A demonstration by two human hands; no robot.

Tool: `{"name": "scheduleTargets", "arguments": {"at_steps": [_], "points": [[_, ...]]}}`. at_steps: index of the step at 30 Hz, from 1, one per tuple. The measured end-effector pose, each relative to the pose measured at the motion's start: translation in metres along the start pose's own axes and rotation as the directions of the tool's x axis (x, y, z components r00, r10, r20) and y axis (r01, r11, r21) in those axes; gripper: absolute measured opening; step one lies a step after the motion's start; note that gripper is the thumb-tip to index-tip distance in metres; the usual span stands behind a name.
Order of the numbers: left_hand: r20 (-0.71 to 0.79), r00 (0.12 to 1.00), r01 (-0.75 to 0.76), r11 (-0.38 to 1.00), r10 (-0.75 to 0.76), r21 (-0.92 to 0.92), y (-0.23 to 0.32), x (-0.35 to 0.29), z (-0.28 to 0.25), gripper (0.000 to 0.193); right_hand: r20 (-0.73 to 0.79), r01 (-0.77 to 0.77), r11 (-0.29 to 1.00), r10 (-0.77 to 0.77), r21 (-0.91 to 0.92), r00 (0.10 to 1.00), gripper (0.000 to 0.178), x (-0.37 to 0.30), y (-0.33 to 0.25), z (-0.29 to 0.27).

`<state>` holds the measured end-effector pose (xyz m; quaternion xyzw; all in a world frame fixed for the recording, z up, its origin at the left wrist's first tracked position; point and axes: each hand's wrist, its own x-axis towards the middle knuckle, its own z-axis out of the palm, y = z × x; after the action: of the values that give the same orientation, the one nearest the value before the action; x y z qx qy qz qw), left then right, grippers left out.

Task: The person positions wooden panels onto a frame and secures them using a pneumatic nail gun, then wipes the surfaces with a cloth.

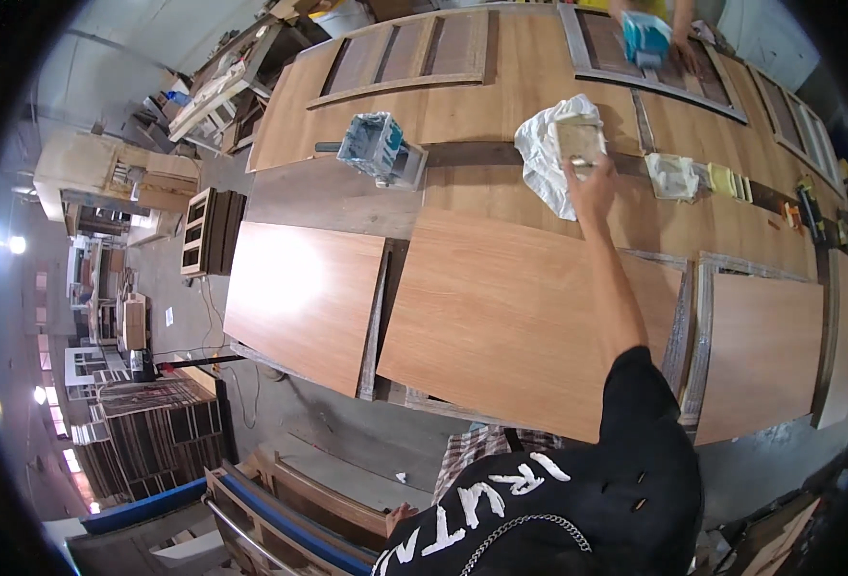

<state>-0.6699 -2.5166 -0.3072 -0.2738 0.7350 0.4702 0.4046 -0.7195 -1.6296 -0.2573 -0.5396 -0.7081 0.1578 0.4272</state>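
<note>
My right hand [592, 190] reaches across the workbench with fingers closed on the edge of a small off-white tub [580, 136]. Under and beside the tub lies a crumpled white plastic bag [537, 149]. To the right sits a white smeared tray [673, 177]. A teal box-shaped container smeared with white [370, 144] stands farther left, against a pale container [407, 168]. Low in the picture, my left hand [402, 516] is beside a wooden frame [333, 504]; its fingers are too small and partly hidden to read.
Wood-faced panels [501, 312] on grey frames cover the bench's near side. Window-like frames [405, 60] lie at the far side. At the far right, another person's hand [683, 53] works near a teal container [645, 38]. Stacked frames [160, 427] stand on the left floor.
</note>
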Motion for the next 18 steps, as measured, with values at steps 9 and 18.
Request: {"name": "scheduleTargets", "arguments": {"at_steps": [9,18], "points": [[0.154,0.845,-0.52,0.722,0.511,0.456,0.238,-0.014,0.156,0.04,0.22,0.033,0.84,0.104,-0.542,0.97,0.084,-0.007,0.021,-0.039],[0.567,0.545,-0.835,0.455,0.617,0.307,0.358,-0.108,0.306,0.037,0.367,0.334,0.942,-0.307,-0.011,0.878,0.025,0.034,0.018,0.055]]}}
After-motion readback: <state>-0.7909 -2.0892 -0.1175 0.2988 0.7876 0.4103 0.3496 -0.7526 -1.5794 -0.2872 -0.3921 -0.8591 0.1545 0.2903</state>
